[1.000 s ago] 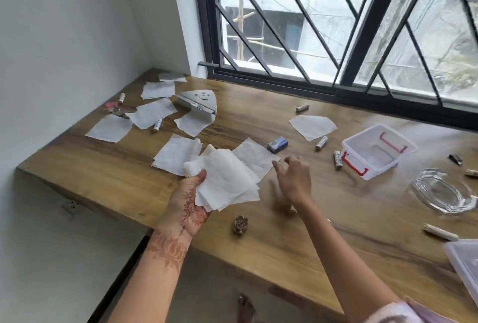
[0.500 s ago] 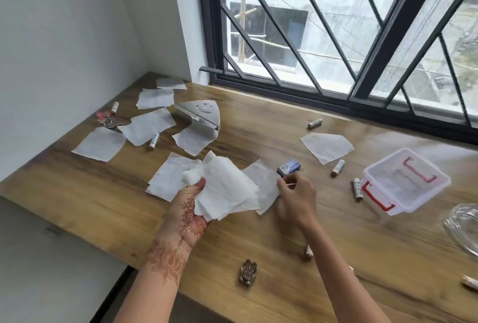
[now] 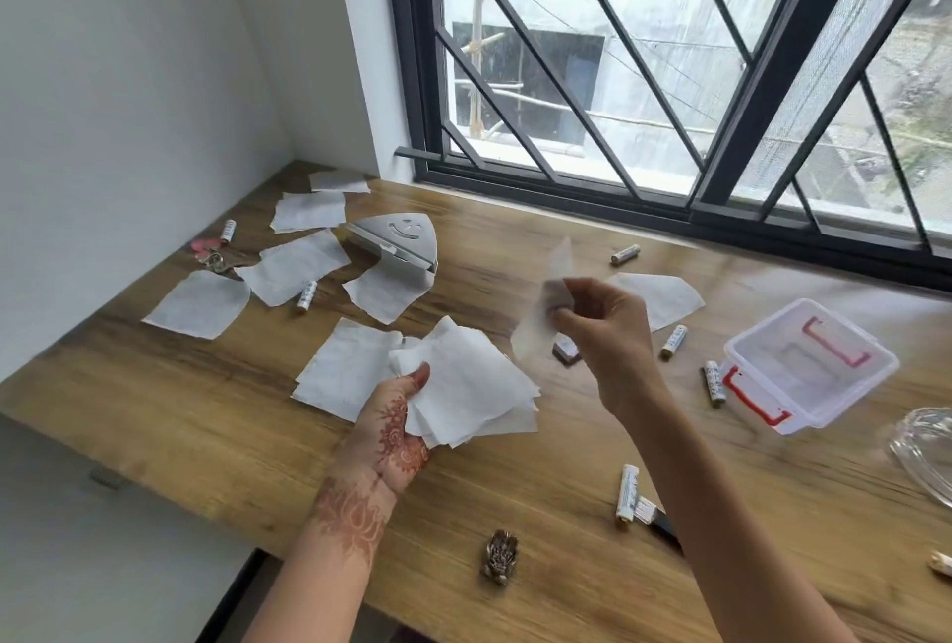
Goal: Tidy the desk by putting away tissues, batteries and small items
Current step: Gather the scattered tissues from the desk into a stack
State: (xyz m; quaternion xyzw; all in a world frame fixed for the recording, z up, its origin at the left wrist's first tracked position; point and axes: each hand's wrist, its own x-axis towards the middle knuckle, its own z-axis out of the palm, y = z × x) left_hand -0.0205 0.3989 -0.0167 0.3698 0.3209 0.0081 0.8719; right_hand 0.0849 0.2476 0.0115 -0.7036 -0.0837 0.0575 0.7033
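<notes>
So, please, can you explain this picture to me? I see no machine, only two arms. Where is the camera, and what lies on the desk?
There is no machine: a person works with bare hands, and the camera sits on their head, looking down. The left hand grips a stack of tissues; the right hand pinches a single tissue above the wooden desk. On it lie loose tissues, batteries, a clear box with red clips and a grey triangular object.
</notes>
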